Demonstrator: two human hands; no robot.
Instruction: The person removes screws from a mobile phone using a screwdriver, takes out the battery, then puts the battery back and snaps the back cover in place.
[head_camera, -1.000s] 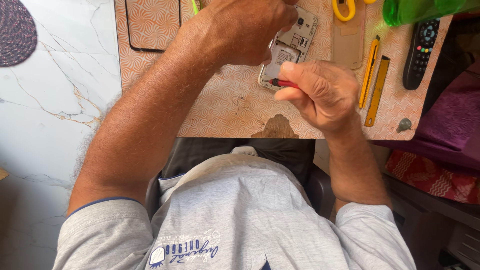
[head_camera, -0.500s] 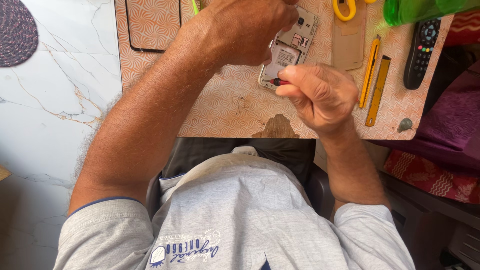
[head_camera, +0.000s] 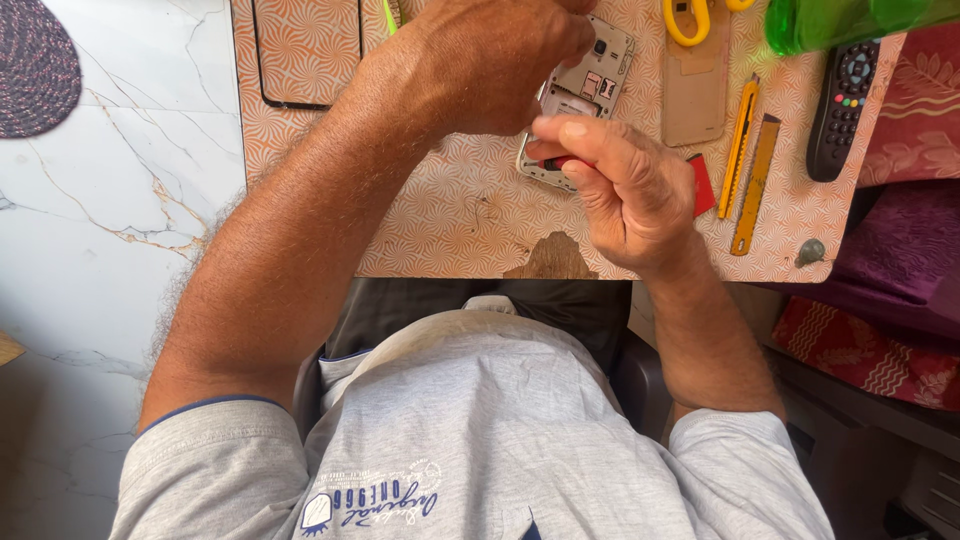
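An opened phone (head_camera: 585, 85) with its back cover off lies on the patterned table (head_camera: 450, 220). My left hand (head_camera: 490, 65) rests over its left side and steadies it. My right hand (head_camera: 620, 190) is pinched on a small red-handled screwdriver (head_camera: 555, 162), whose tip meets the phone's lower end. The phone's upper part with the camera hole stays visible; its middle is hidden by my fingers.
A beige back cover (head_camera: 695, 90) lies right of the phone, with yellow scissors (head_camera: 690, 18) above it. Two yellow utility knives (head_camera: 748, 160), a black remote (head_camera: 840, 105), a green bottle (head_camera: 850, 20), a red pick (head_camera: 703, 185) and a glass panel (head_camera: 305, 50) lie around.
My right hand has shifted slightly left and up, bringing the screwdriver closer over the phone's lower end. My left hand stays on the phone.
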